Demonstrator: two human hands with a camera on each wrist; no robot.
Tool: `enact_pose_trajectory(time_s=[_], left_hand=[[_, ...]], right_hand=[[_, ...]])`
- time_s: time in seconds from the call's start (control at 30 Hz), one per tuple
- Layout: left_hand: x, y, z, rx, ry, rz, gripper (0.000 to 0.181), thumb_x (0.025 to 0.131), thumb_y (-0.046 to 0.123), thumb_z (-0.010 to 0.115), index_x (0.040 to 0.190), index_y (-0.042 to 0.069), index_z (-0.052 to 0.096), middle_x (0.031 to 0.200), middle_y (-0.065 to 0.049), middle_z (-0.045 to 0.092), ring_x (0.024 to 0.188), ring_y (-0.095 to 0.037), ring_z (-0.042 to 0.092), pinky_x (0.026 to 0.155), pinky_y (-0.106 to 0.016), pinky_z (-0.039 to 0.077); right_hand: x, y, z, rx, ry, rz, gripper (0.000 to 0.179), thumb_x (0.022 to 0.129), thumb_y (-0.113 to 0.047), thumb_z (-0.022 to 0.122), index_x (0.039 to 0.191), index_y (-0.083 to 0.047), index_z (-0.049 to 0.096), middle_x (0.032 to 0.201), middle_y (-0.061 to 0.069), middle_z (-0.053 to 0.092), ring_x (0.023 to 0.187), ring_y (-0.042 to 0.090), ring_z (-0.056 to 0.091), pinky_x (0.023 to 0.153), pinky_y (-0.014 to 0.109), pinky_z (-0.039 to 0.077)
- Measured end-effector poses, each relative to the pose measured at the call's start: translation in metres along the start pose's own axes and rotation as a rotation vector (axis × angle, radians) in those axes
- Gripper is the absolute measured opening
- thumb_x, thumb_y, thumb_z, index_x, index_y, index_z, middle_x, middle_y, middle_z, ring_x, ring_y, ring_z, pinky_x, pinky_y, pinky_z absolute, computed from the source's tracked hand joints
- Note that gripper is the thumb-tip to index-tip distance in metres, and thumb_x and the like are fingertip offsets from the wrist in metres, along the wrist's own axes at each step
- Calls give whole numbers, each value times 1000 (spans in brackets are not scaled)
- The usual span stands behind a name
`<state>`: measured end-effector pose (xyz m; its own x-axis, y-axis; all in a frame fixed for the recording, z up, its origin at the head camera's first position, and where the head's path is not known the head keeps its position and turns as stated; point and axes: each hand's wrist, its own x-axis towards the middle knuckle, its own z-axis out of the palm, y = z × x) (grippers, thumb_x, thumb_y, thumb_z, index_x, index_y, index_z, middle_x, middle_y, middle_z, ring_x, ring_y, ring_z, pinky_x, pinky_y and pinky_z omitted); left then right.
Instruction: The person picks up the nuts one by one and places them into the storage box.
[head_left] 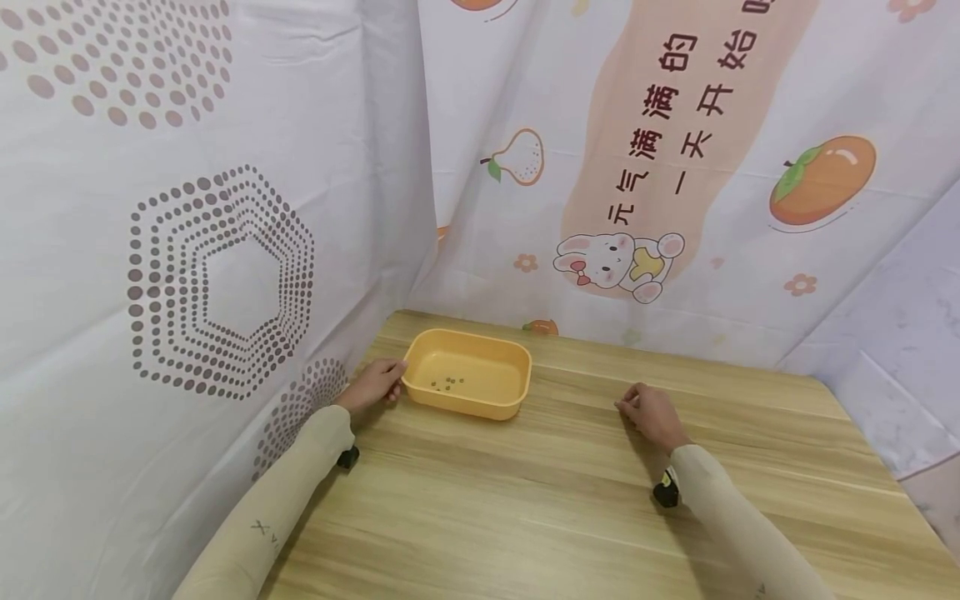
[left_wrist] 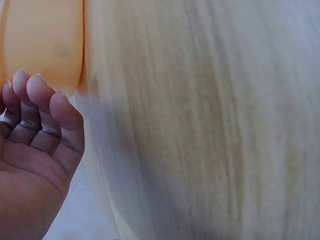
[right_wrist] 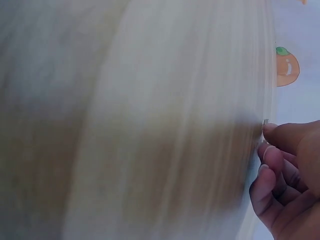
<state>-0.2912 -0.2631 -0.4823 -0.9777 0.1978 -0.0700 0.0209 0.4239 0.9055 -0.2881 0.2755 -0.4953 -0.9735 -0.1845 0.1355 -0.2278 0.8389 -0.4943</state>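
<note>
A yellow rectangular plastic tray (head_left: 465,406) stands on the wooden table near its far left corner. Several small dark ring-shaped pieces (head_left: 448,384) lie on its floor, too small to identify for certain. My left hand (head_left: 377,383) grips the tray's left end; in the left wrist view, the curled fingers (left_wrist: 64,112) are against the orange-looking tray wall (left_wrist: 45,45), with the thumb mostly out of sight. Right of the tray, my right hand (head_left: 654,414) is held low over the table, thumb and fingers together. A tiny greyish piece (right_wrist: 265,122) shows at its thumb tip, mostly hidden.
The wood-grain table (head_left: 480,500) reaches to a printed white curtain (head_left: 480,275) at the back. Another white curtain (head_left: 225,417) hangs close along the left side, beside my left arm. A black wrist device (head_left: 665,490) sits under the right sleeve.
</note>
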Motion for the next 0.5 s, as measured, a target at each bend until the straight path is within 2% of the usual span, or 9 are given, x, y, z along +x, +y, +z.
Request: enact_pose_trajectory(time_s=[0.13,0.33,0.5], left_hand=[[1,-1,0,-4,-9,5,36,114,26,41,97,1,59,74,-5,56,60,-13,51,55,-26,48],[1,-2,-1,-21,-16,3,36,114,26,41,97,0,58,74,-4,56,61,-13,51,55,-26,48],[2,-3,-1,-37,-18,-5,36,114,26,41,97,0,59,75,-5,56,62,-13,52,55,-25,48]], right_hand=[[0,6,0,-20,12,1,18,100,-14,69,100,4,66,83,10,71,72,20,64,63,35,50],[1,6,-1,-28,-4,-4,15,100,-12,68,97,3,67,78,8,69,67,18,59,59,35,48],[2,4,-1,-44,15,-30,16,99,-12,69,97,3,67,78,8,69,67,18,60,60,35,49]])
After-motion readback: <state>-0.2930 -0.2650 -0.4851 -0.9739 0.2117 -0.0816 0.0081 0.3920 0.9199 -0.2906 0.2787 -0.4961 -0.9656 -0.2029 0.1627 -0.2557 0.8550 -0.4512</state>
